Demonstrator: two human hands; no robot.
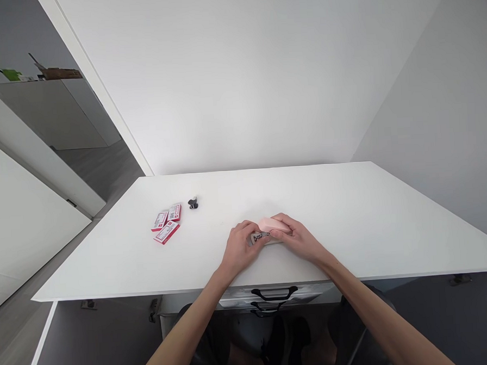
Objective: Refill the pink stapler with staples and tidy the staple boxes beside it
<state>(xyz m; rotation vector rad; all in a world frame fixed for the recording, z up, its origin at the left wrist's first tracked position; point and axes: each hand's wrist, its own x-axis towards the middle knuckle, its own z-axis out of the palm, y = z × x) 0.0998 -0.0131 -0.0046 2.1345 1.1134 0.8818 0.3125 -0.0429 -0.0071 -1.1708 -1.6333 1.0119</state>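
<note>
Left hand [241,247] and right hand [302,240] grasp a pink stapler [272,224] on the counter [376,219] — at nine o'clock, three boxes [166,232], contents hidden.

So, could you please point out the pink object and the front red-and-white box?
Pink object [272,224]: head view, on its top surface.
Front red-and-white box [166,232]: head view, on its labelled top.
</note>
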